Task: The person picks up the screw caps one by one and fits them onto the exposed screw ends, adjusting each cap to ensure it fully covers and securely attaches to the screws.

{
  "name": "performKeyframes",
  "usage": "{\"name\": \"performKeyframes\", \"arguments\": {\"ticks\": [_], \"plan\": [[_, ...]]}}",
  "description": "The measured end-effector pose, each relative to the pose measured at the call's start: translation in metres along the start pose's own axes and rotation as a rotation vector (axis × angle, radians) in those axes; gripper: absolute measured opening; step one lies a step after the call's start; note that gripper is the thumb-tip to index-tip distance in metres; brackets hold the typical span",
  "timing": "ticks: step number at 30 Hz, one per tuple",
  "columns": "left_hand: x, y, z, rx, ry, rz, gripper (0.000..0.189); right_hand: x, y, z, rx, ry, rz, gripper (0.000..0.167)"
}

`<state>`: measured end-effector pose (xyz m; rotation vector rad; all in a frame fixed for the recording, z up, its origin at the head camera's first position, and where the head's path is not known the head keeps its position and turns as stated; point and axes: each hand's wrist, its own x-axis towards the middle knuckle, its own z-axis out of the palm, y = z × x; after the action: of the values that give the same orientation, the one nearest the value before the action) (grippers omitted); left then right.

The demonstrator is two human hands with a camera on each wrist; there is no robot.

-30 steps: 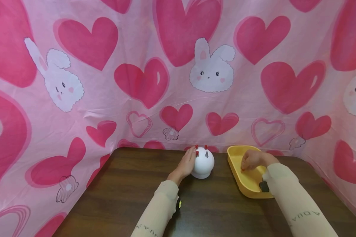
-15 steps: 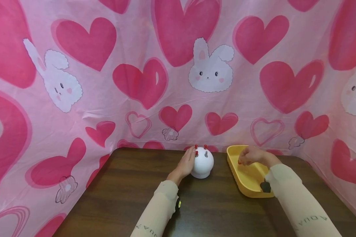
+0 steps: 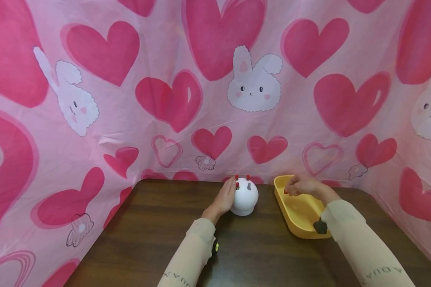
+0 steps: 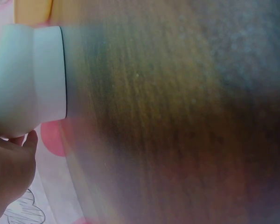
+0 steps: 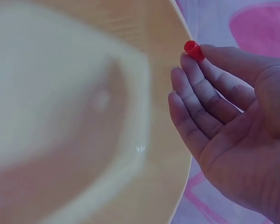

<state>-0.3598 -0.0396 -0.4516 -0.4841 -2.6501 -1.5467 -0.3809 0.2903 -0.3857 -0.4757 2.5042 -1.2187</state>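
A white ball-shaped stand (image 3: 246,202) on a short round base sits on the table, with metal pegs on top. Three pegs carry red caps, such as the front left cap (image 3: 238,185); the front right peg (image 3: 249,186) shows bare metal. My left hand (image 3: 224,200) rests with straight fingers against the ball's left side. Between thumb and forefinger, my right hand (image 3: 304,185) pinches a small hollow red cap (image 5: 194,50); its other fingers are loosely bent. That hand is over the far part of the yellow tray (image 3: 286,213).
The dark wooden table (image 3: 158,239) reaches back to a pink cloth backdrop (image 3: 215,107) printed with hearts and rabbits. The tray stands to the right of the ball, a gap of table between them. A dark wrist device (image 3: 320,227) overlaps the tray's near end.
My right hand has risen from inside the tray and shifted a little left and away from me, the red cap in its fingers. The left hand and the ball stay put.
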Motion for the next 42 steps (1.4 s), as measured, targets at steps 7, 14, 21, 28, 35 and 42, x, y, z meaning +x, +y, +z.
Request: {"name": "performKeyframes", "arguments": {"ticks": [7,14,21,28,35,42], "plan": [[0.001,0.003,-0.002,-0.007,0.000,-0.006,0.061,0.002,-0.001,0.000,0.038,0.031,-0.029,0.023],[0.001,0.002,-0.002,-0.013,-0.008,-0.017,0.062,0.000,-0.012,0.003,0.018,0.096,-0.029,0.024],[0.002,0.000,-0.002,-0.013,-0.016,-0.018,0.063,-0.005,-0.028,0.010,0.006,0.184,-0.028,0.024],[0.001,0.002,-0.002,-0.002,-0.013,-0.014,0.063,-0.007,-0.042,0.018,0.021,0.262,-0.029,0.025],[-0.002,0.002,-0.001,-0.014,-0.020,-0.036,0.064,-0.006,-0.045,0.025,0.044,0.293,-0.027,0.027],[-0.003,0.003,-0.001,-0.019,-0.026,-0.058,0.065,-0.005,-0.047,0.031,0.088,0.285,-0.037,0.029]]}}
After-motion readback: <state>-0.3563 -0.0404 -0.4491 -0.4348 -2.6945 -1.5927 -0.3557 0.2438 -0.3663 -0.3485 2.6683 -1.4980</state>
